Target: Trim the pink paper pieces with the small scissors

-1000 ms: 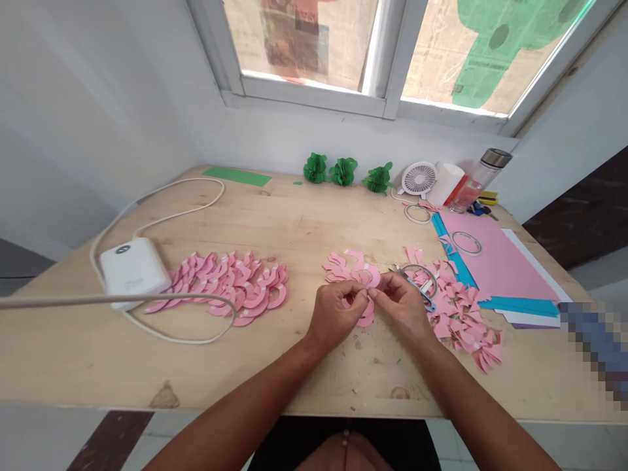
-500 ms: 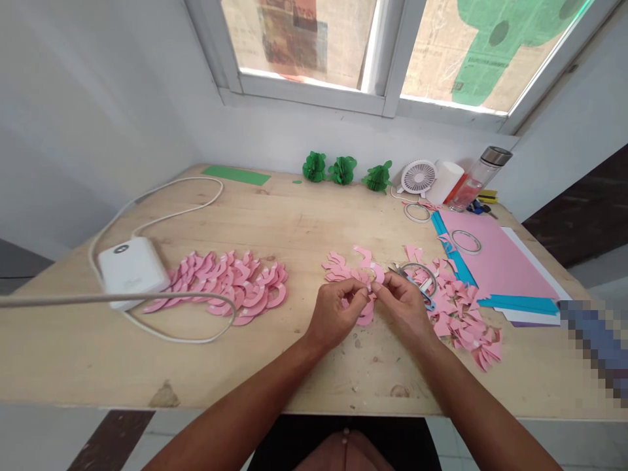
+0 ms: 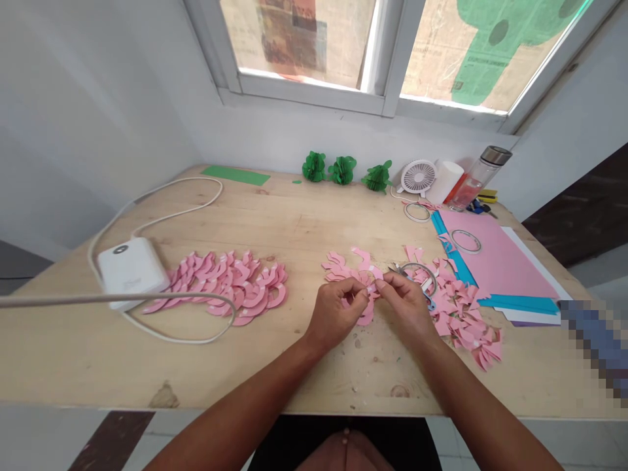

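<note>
My left hand (image 3: 338,312) is closed in a pinch above the middle of the wooden table. Close beside it, my right hand (image 3: 406,307) pinches too, thumb and forefinger together. Between the fingertips is a pink curved paper piece (image 3: 377,272) with a whitish patch on it; the fingers cover part of it. More pink cut-outs (image 3: 338,267) lie behind and under the hands. Partly hidden by my right hand are scissors with blue handles (image 3: 431,303) and a grey ring-shaped roll (image 3: 434,277), which rest among pink paper scraps (image 3: 464,320).
A heap of pink curved pieces (image 3: 252,291) lies left, beside a white power bank (image 3: 131,269) with a looping cable (image 3: 196,339). Green paper figures (image 3: 342,170) stand at the back. Right are a small fan (image 3: 418,178), a bottle (image 3: 478,180) and pink sheets (image 3: 510,265).
My right hand's fingertips have shifted slightly, drawing a little away from my left fingertips. The pink piece between them has tilted a little. Everything else stays put.
</note>
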`<action>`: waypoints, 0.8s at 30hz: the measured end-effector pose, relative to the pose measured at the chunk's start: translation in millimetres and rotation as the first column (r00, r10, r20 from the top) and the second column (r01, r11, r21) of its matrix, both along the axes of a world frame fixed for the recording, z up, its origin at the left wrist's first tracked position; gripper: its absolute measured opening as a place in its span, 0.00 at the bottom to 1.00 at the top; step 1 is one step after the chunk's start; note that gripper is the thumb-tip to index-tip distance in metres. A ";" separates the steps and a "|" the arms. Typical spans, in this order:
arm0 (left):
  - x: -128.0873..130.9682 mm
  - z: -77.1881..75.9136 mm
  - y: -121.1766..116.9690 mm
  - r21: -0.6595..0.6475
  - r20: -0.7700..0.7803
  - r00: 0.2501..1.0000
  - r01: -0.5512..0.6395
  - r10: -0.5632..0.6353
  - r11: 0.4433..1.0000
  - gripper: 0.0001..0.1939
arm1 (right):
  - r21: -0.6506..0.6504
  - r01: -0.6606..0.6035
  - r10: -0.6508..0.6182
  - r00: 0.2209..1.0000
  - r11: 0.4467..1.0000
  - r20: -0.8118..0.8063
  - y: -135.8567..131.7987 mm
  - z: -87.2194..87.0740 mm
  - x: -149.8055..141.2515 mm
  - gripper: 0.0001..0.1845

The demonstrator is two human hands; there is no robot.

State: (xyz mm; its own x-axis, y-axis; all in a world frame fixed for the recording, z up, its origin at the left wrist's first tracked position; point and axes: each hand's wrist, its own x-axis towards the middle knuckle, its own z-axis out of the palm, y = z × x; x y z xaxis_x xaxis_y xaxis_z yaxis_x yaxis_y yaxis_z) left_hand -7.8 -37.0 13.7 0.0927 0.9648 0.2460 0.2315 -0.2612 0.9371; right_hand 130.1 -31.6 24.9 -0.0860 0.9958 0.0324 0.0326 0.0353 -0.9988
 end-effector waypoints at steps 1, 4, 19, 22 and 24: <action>0.0 0.6 -0.1 -0.008 0.011 1.000 0.005 -0.005 1.000 0.09 | 0.013 0.002 -0.003 1.000 1.000 0.011 0.0 0.1 0.2 0.12; 0.5 1.7 -0.7 -0.026 0.042 0.999 0.022 -0.021 0.999 0.10 | 0.055 0.000 -0.003 0.998 0.999 0.058 0.0 -1.9 1.4 0.12; -2.8 0.5 8.6 -0.292 0.465 0.884 0.203 -0.047 0.935 0.11 | 0.111 0.051 -0.064 0.990 0.993 0.124 1.5 1.0 3.3 0.09; -3.6 -3.4 9.4 -0.295 0.506 0.861 0.238 -0.061 0.925 0.12 | 0.097 0.036 -0.048 0.992 0.995 0.120 1.6 0.7 3.4 0.09; -3.9 -4.9 9.7 -0.289 0.511 0.858 0.237 -0.060 0.928 0.12 | 0.088 0.023 -0.033 0.993 0.996 0.113 1.8 -1.4 3.7 0.09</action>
